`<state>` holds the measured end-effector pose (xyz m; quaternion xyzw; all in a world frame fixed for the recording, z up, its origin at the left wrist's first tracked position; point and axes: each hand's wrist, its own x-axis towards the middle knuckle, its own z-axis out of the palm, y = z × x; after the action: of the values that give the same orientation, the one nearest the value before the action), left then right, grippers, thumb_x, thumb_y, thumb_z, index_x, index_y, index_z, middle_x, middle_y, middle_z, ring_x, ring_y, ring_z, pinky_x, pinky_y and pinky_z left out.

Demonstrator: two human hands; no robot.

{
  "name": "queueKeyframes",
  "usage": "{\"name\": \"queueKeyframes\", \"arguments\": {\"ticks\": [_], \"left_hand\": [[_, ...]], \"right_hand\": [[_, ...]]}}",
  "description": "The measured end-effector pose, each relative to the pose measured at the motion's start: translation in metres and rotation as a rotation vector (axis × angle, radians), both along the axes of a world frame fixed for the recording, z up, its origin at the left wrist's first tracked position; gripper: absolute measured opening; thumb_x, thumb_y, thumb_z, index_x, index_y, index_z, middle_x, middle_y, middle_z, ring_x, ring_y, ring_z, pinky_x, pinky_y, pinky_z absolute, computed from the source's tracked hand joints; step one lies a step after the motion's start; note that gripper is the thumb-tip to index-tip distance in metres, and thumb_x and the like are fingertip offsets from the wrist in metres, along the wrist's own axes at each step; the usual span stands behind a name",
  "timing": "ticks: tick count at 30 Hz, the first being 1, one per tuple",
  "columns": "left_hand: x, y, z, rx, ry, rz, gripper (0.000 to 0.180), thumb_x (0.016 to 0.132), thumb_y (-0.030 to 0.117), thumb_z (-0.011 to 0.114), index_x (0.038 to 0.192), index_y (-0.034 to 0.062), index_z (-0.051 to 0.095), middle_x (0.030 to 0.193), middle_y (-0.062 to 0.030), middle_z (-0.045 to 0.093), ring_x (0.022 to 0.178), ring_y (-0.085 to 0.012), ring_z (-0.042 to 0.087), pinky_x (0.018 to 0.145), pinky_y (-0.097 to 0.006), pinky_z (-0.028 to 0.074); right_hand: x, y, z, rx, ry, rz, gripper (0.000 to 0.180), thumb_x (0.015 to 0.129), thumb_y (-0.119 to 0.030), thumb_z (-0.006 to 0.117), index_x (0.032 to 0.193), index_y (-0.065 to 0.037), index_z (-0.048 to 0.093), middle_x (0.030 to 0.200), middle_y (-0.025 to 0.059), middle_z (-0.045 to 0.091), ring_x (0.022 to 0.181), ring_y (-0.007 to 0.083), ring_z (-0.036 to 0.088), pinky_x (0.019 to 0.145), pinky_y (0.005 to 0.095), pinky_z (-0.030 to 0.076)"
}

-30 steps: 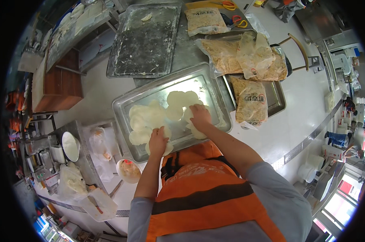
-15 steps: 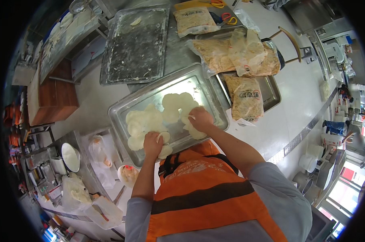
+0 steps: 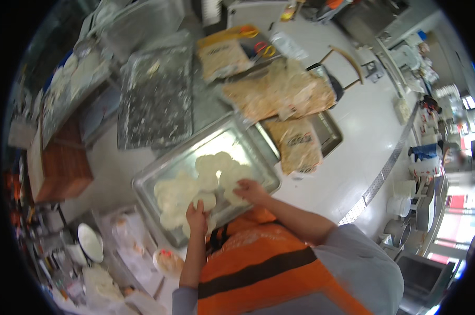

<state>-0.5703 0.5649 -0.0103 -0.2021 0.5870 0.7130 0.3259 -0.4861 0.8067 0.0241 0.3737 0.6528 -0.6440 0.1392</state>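
Observation:
Thin, pale round dough wrappers [image 3: 177,197] lie overlapping in a shallow metal tray [image 3: 240,144] in front of me. My left hand [image 3: 197,216] is at the tray's near side, with thumb and fingers closed on the edge of one dough wrapper [image 3: 205,200]. My right hand [image 3: 252,191] is over the right side of the wrappers. Its fingers are bent and pinched at the edge of another wrapper [image 3: 232,196], partly hidden by the hand and slightly blurred.
A dark, flour-dusted tray [image 3: 156,97] lies beyond on the left. Plastic bags of tan shredded food [image 3: 295,144] rest on and around another metal tray [image 3: 332,134] at right. Scissors [image 3: 268,50] lie farther back. A bowl [image 3: 168,261] stands near my left forearm.
The whole view has shifted, so the tray and bags appear lower and farther left. My left hand now raises a wrapper's edge between its fingers; my right hand stays by the right-hand wrappers.

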Motion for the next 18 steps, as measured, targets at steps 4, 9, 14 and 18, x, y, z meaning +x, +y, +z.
{"name": "queueKeyframes", "arguments": {"ticks": [4, 9, 14, 18], "left_hand": [[0.0, 0.003, -0.003, -0.033, 0.048, -0.052, 0.026, 0.1, 0.022, 0.062, 0.116, 0.0021, 0.063, 0.103, -0.0078, 0.07, 0.088, -0.0195, 0.069, 0.071, -0.034, 0.058], [-0.002, -0.006, -0.017, -0.113, 0.139, -0.126, 0.019, 0.097, 0.014, 0.063, 0.111, 0.0008, 0.065, 0.097, -0.0079, 0.071, 0.083, -0.0186, 0.068, 0.071, -0.034, 0.057], [-0.002, -0.022, -0.031, -0.209, 0.153, -0.183, 0.016, 0.095, 0.009, 0.064, 0.107, -0.002, 0.065, 0.095, -0.0094, 0.07, 0.079, -0.0192, 0.068, 0.065, -0.034, 0.058], [0.005, -0.028, -0.029, -0.235, 0.139, -0.154, 0.013, 0.095, 0.012, 0.066, 0.095, -0.0007, 0.063, 0.081, -0.0059, 0.064, 0.066, -0.0169, 0.064, 0.055, -0.032, 0.057]], "right_hand": [[-0.013, 0.004, 0.006, -0.187, 0.109, -0.013, 0.053, 0.085, -0.031, 0.08, 0.125, -0.002, 0.062, 0.094, 0.006, 0.07, 0.08, 0.0119, 0.064, 0.066, 0.028, 0.052], [-0.013, 0.012, -0.023, 0.082, 0.064, -0.021, 0.05, 0.083, -0.024, 0.076, 0.126, -0.003, 0.061, 0.105, 0.0117, 0.073, 0.099, 0.024, 0.068, 0.083, 0.0344, 0.055], [0.016, 0.017, -0.067, 0.367, -0.028, 0.149, 0.049, 0.08, -0.025, 0.071, 0.124, -0.004, 0.062, 0.102, 0.0095, 0.074, 0.098, 0.0282, 0.069, 0.086, 0.038, 0.055], [0.03, 0.017, -0.06, 0.319, -0.081, 0.072, 0.05, 0.078, -0.026, 0.07, 0.123, -0.005, 0.062, 0.099, 0.0086, 0.074, 0.097, 0.0268, 0.07, 0.085, 0.037, 0.055]]}}
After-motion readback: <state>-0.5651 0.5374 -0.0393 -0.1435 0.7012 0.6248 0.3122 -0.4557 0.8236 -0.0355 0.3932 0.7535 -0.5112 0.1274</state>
